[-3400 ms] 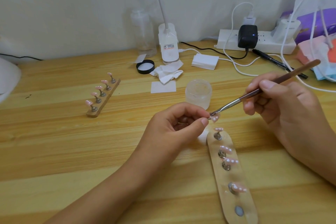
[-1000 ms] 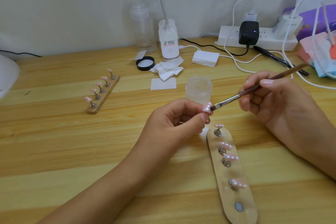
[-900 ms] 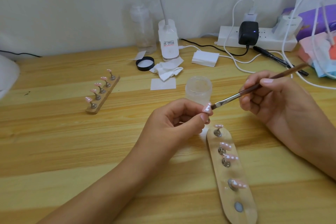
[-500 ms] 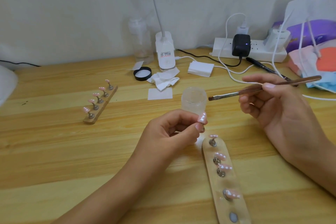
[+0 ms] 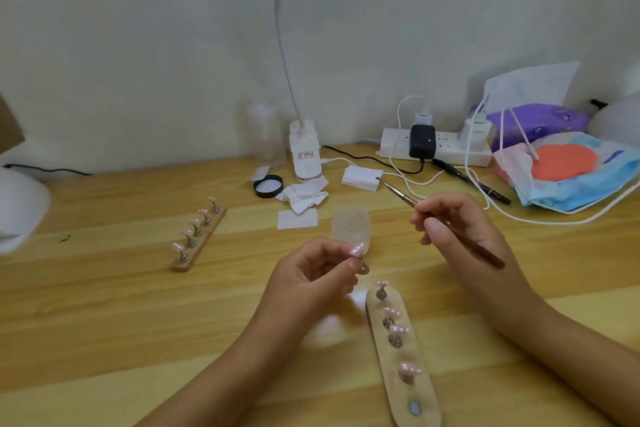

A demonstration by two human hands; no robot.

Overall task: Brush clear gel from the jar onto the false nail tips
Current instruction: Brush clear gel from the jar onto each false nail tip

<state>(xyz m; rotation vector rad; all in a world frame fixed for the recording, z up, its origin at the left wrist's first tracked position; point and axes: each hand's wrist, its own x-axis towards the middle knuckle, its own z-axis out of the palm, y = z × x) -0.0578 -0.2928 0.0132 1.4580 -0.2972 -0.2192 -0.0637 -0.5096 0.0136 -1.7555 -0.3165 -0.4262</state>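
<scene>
My left hand [image 5: 311, 274] pinches a small metal stand carrying a pink false nail tip [image 5: 357, 249], held just in front of the frosted gel jar [image 5: 351, 224]. My right hand [image 5: 457, 229] grips a brown-handled brush [image 5: 398, 191], whose bristle end points up and away toward the back of the desk, clear of the nail tip. Below my hands lies a wooden holder [image 5: 403, 354] with several pink tips on metal stands and one bare magnet at its near end. A second wooden holder [image 5: 197, 239] with several tips sits to the left.
The jar's black lid [image 5: 267, 186], crumpled wipes [image 5: 303, 196] and a square pad [image 5: 297, 218] lie behind the jar. A lamp base [image 5: 304, 152], power strip [image 5: 434, 146], cables, a pen [image 5: 467, 180] and bags [image 5: 568, 166] crowd the back right. A white object [image 5: 17, 208] sits far left.
My right hand has swung the brush away from the nail tip, so the bristles now point up and backward. My left hand still holds the tip. The view has tilted upward.
</scene>
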